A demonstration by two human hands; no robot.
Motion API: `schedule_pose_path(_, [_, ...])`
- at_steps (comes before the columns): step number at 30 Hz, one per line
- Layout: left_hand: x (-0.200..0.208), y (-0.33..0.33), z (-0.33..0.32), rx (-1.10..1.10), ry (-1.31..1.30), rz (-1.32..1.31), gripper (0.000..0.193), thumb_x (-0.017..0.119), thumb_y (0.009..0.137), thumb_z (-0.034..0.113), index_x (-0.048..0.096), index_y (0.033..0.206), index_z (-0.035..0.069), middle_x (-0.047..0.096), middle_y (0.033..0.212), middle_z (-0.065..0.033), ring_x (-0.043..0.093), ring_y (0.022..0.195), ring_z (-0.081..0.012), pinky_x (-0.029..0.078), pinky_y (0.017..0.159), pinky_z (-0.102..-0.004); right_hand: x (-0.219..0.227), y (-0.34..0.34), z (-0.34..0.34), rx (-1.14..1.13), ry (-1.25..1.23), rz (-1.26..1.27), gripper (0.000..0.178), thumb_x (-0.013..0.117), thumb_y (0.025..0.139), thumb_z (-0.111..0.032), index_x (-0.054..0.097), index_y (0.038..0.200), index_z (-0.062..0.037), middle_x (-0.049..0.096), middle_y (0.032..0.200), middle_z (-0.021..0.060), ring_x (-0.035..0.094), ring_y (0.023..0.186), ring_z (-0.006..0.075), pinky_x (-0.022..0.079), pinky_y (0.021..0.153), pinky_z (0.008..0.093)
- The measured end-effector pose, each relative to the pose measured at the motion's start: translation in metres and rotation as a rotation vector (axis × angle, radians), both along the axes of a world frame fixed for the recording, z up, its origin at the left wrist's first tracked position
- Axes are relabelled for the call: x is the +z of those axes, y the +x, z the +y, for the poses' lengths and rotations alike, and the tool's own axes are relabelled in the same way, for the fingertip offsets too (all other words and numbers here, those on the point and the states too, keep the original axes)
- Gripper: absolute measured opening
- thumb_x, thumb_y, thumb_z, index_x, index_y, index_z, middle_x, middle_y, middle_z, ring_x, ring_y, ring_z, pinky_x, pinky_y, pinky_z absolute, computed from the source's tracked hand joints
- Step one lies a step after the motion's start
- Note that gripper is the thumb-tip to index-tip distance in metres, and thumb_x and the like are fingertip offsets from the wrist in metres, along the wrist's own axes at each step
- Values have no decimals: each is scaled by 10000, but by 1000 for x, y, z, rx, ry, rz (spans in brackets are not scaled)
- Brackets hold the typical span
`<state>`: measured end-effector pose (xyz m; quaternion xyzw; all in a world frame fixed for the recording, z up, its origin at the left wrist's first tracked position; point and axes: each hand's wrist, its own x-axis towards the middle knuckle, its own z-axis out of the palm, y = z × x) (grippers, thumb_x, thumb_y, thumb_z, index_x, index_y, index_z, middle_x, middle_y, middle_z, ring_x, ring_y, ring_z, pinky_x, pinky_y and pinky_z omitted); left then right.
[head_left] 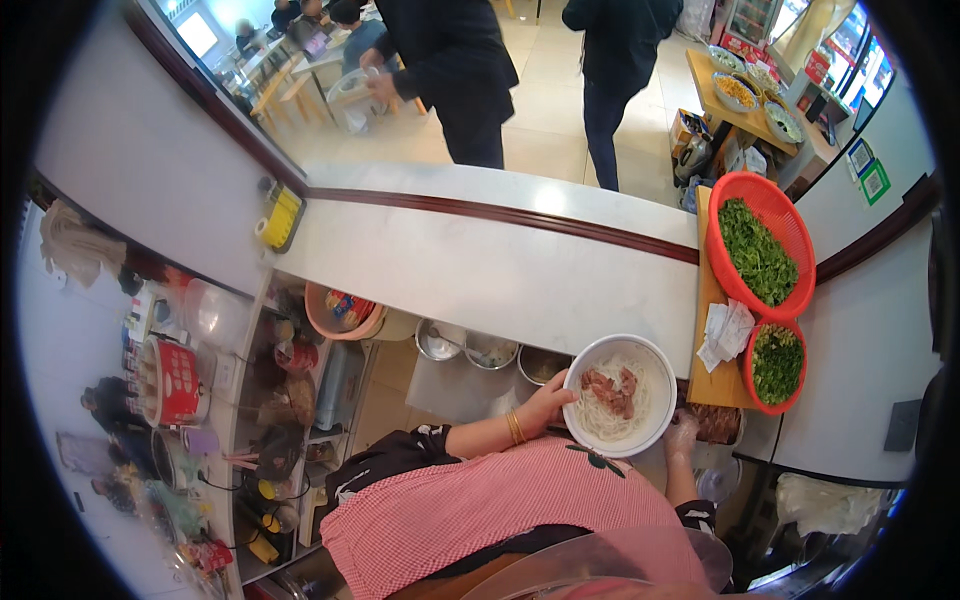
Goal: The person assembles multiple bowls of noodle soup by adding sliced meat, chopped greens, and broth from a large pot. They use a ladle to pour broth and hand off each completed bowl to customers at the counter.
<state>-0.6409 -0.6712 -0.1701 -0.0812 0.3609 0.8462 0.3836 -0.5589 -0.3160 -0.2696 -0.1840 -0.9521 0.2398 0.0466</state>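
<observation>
My left hand pinched the left rim of a round white bowl (pixel 668 405) of pale thin noodles (pixel 605 422) and reddish-brown meat slices (pixel 612 392), held beside the long white counter (pixel 480 270). My right hand (pixel 682 437), in a clear plastic glove, was near dark brown meat pieces (pixel 715 425); I couldn't tell whether its fingers were spread or closed. A slack one-sided grip could have tipped the bowl, spilling noodles. I counted one bowl, two red plastic baskets (pixel 794 226) of chopped greens (pixel 755 252), three round metal containers (pixel 491 367).
</observation>
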Motion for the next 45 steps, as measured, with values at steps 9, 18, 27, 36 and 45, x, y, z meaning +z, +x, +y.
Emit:
schedule_pose_path(9, [13,-10,-12,124,-245,76,808,739,810,226,346,1496,58,505,1421,-109,519,1283,-227,447,1074,-396,73,-3,-8,-286,-584,-165,266,753,840,-226,714,996,-15,705,842,42,634,706,127,508,642,289])
schedule_pose_path(18, [27,-22,-19,118,-157,201,714,640,807,169,393,1452,-10,539,1367,-128,543,1232,-211,454,1040,-353,239,-46,-89,-250,-930,39,191,721,872,-81,674,1026,23,692,944,42,648,827,99,550,730,272])
schedule_pose_path(27, [37,-21,-16,41,-77,216,793,669,797,215,354,1490,-8,509,1411,-116,504,1282,-223,402,1090,-357,259,-103,-156,366,-447,-54,455,727,834,-56,579,1262,-13,659,1142,168,682,993,226,562,851,327])
schedule_pose_path(36, [43,-15,-15,69,-109,215,815,701,806,264,348,1490,-4,507,1410,-118,496,1291,-224,401,1087,-358,273,-97,-155,399,-324,-21,407,623,859,-2,572,1262,-26,621,1201,164,646,1048,291,529,920,353])
schedule_pose_path(45, [46,-20,-5,122,-10,71,768,673,819,330,394,1439,-27,534,1382,-148,534,1259,-241,418,1079,-371,287,-123,-61,255,-396,198,157,652,935,-60,659,1086,-16,649,1050,46,637,906,123,561,745,254])
